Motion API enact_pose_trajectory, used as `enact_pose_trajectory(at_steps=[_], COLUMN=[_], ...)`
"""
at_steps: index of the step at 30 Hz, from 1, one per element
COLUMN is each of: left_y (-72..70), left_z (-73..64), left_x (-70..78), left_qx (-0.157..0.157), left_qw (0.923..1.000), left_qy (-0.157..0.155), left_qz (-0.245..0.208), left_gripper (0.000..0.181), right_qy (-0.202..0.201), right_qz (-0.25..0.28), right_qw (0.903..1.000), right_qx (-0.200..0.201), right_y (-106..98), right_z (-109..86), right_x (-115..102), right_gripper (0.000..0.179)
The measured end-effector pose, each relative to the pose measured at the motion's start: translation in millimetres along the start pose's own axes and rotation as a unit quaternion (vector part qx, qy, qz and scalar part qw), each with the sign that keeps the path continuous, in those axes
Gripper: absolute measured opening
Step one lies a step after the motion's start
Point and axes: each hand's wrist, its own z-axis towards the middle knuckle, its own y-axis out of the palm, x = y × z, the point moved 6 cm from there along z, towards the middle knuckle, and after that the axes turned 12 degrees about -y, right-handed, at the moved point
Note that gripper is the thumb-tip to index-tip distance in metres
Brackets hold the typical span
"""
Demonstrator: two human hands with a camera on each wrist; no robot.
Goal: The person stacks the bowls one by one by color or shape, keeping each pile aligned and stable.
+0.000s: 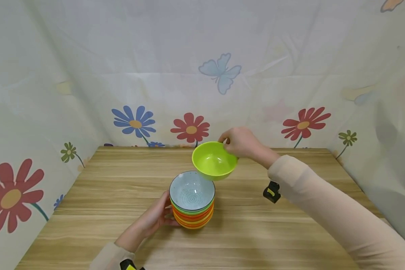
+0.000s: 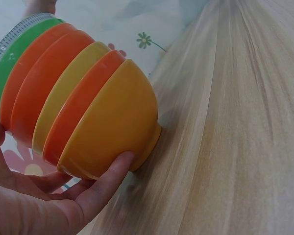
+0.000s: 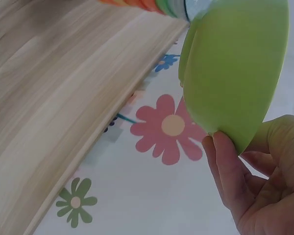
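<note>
A lime-green bowl [image 1: 214,159] hangs tilted above and to the right of a bowl stack, its rim pinched by my right hand [image 1: 241,142]. In the right wrist view, that hand's fingertips [image 3: 225,142] press the outside of the green bowl [image 3: 230,78]. The bowl stack [image 1: 192,221] stands on the table, topped by a pale blue-grey bowl [image 1: 192,191] with a dark rim and fine rings inside. My left hand [image 1: 156,215] holds the stack's left side. Below the top bowl, the left wrist view shows green, orange and yellow bowls, with a yellow-orange bowl [image 2: 117,117] lowest.
The wood-grain table [image 1: 276,232] reaches back to a pale cloth backdrop [image 1: 148,86] printed with flowers and butterflies. The cloth also runs along both sides. A small black strap piece [image 1: 271,192] is at the right sleeve.
</note>
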Motion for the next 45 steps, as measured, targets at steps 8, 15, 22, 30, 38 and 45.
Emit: enact_pose_trajectory(at_steps=[8, 15, 22, 30, 38, 45], left_y=[-0.5, -0.4, -0.1, 0.4, 0.5, 0.8], left_z=[1.0, 1.1, 1.3, 0.2, 0.2, 0.3], left_x=[0.0, -0.1, -0.4, 0.2, 0.5, 0.3], left_qx=[0.000, -0.003, -0.002, -0.004, -0.003, -0.003], left_qw=[1.0000, 1.0000, 1.0000, 1.0000, 1.0000, 1.0000], left_qy=[-0.002, 0.000, 0.001, 0.001, -0.002, -0.004], left_qz=[-0.001, -0.001, -0.002, -0.003, -0.002, 0.000], left_gripper=[0.076, 0.076, 0.073, 0.069, 0.074, 0.078], right_qy=[-0.002, -0.013, -0.032, -0.066, -0.053, -0.036], right_qz=[0.023, 0.038, 0.059, 0.067, 0.094, 0.106], right_qw=[0.9996, 0.9991, 0.9976, 0.9953, 0.9939, 0.9936], right_qx=[-0.013, -0.011, -0.017, -0.021, -0.024, -0.014], right_y=[7.4, 10.5, 18.9, 29.1, 40.8, 45.7], right_z=[2.8, 3.1, 3.6, 1.7, -1.4, -3.9], right_x=[-13.0, -24.9, -35.9, -44.6, -45.2, -44.7], right_gripper=[0.022, 0.022, 0.022, 0.021, 0.021, 0.021])
